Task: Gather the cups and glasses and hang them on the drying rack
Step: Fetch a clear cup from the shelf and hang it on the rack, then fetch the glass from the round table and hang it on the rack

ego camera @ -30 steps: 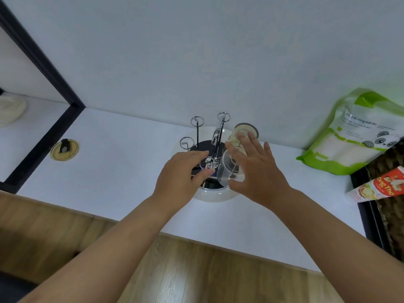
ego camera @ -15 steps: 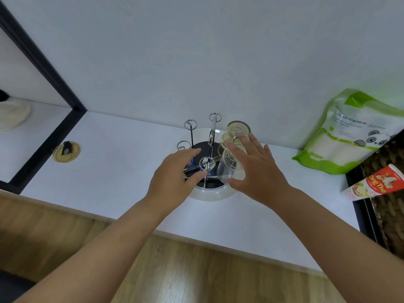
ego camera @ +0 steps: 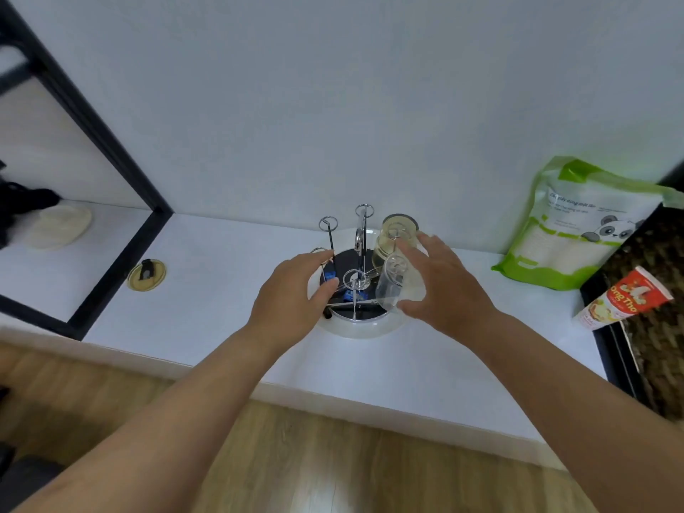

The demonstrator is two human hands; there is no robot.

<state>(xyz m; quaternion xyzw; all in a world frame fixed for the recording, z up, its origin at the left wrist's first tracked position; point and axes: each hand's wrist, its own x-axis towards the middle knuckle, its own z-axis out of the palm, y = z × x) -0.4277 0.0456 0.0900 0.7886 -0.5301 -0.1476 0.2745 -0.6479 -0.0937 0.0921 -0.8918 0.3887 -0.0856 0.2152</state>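
Note:
The drying rack (ego camera: 355, 325) is a round white tray with a black centre and upright chrome posts with ring tips. A yellowish glass (ego camera: 388, 240) hangs upside down on the back right post. A clear glass (ego camera: 396, 290) sits upside down and tilted on the front right post. My right hand (ego camera: 444, 286) cups this clear glass, thumb under its rim and fingers spread behind it. My left hand (ego camera: 292, 294) grips the rack's left side, thumb beside the front post and fingers over a wire arm. Three posts at the left and middle carry nothing.
The rack stands on a white counter (ego camera: 407, 364) against a pale wall. A green and white pouch (ego camera: 577, 231) and a red tube (ego camera: 625, 301) lie at the right by a dark tray. A round yellow lid (ego camera: 147, 276) lies left, near a black frame (ego camera: 111, 149).
Both hands stay at the rack in nearly the same pose. The clear glass has tipped slightly on its post, and my view has shifted a little.

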